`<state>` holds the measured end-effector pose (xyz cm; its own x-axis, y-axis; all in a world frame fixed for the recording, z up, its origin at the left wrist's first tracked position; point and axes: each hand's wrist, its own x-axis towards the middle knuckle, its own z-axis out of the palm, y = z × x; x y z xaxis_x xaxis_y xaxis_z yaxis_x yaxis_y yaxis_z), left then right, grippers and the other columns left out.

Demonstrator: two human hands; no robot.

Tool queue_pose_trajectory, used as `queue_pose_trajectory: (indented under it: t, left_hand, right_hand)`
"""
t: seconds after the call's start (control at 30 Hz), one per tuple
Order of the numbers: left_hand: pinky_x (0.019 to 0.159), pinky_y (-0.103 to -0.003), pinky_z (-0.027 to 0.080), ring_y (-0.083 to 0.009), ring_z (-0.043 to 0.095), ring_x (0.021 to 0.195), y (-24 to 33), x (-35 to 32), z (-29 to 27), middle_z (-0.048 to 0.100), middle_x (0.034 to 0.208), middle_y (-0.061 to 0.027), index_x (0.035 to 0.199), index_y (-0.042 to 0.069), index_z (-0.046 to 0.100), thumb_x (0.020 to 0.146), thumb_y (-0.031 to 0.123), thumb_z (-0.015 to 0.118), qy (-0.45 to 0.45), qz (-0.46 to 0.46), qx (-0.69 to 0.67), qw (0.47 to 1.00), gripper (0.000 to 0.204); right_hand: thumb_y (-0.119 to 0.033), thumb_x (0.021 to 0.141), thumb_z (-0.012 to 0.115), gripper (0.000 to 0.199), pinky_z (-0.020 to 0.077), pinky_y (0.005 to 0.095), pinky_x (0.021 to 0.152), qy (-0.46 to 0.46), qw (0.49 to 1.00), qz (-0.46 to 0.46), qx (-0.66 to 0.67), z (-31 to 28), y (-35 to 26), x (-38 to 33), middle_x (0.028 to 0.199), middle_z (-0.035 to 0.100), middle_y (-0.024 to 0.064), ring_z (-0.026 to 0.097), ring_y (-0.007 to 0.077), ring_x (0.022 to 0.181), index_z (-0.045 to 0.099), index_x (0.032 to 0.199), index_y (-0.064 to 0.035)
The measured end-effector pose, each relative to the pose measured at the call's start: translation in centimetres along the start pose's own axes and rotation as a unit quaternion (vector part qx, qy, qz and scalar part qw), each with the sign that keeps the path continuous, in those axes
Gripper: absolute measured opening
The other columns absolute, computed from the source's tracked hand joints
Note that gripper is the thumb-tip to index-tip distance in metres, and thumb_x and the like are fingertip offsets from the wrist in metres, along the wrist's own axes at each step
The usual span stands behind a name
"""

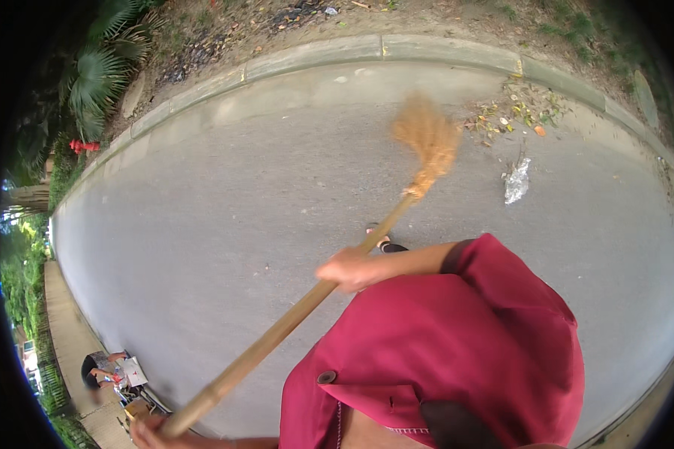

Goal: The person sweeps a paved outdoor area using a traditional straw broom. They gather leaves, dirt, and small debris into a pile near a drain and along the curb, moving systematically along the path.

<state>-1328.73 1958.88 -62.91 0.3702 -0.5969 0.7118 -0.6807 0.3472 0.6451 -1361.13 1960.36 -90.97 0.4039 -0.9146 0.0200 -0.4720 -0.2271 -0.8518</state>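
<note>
A long broom with a pale wooden handle [273, 337] and a straw-coloured bristle head [430, 142] slants across the view from lower left to upper right. Low on the left, my left hand [153, 434] is closed round the handle's upper end. Farther down the shaft, my right hand [344, 269] wraps round it. Motion blurs the bristles, which are just left of a pile of dry leaves [532, 108] by the kerb. Nearer to me, a crumpled silvery wrapper [517, 182] lies on the grey road [202, 217].
A concrete kerb [314, 56] curves along the far side, with bare soil beyond. Fan palms [97, 82] and a red hydrant [84, 146] stand far left. At lower left, another person [93, 370] is beside a cart [133, 374]. My foot [380, 238] shows below the handle.
</note>
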Motion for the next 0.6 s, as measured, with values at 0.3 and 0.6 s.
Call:
queue_pose_trajectory:
  t: [0.3,0.6]
  left_hand:
    - [0.055,-0.024,0.039,-0.0113,0.046,0.055,-2.6,-20.0,5.5,0.049,0.059,-0.0041,0.087,0.003,0.05,0.08,0.009,0.048,-0.193,-0.246,-0.13,0.941,0.009]
    - [0.056,-0.042,0.042,-0.0308,0.049,0.062,10.2,-16.9,-1.2,0.051,0.07,-0.013,0.081,0.002,0.05,0.078,0.021,0.056,-0.02,0.304,0.144,0.941,0.02]
  right_hand:
    - [-0.015,0.063,0.057,0.005,0.0409,0.0434,0.057,-0.052,0.956,0.217,-0.19,-5.6,9.3,-15.2,0.065,0.056,0.0107,0.055,0.0317,0.069,0.055,0.067,-0.0123]
    - [-0.004,0.057,0.053,0.009,0.0383,0.0442,0.054,0.099,0.983,-0.103,-0.116,-9.9,7.9,-12.6,0.059,0.051,0.0126,0.054,0.0332,0.064,0.047,0.063,-0.0068]
